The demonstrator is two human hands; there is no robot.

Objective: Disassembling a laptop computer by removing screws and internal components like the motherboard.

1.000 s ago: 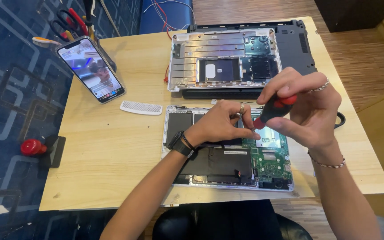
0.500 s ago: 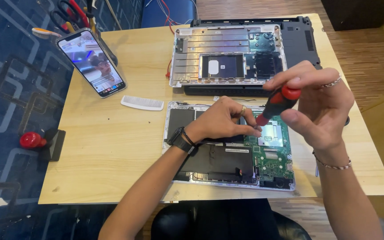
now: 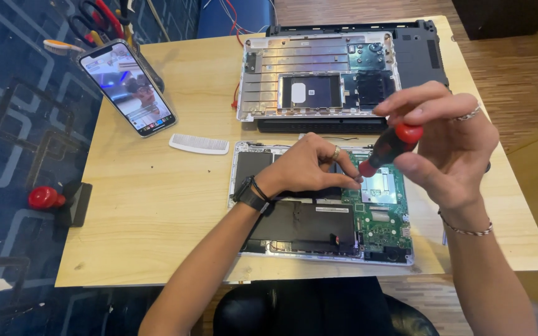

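Right hand (image 3: 449,146) grips the red-and-black screwdriver (image 3: 386,149), tip down. Left hand (image 3: 309,168) rests loosely curled, holding nothing, on the opened silver laptop base (image 3: 381,239).

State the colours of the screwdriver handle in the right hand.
Black with red ends, on the screwdriver in the right hand; head view.

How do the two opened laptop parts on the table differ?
The near laptop base shows a green circuit board and a black battery; the far laptop cover panel shows mostly bare silver metal with a dark patch. The near one lies under the left hand and the screwdriver held by the right hand; the far one is untouched. Both lie flat, insides up.
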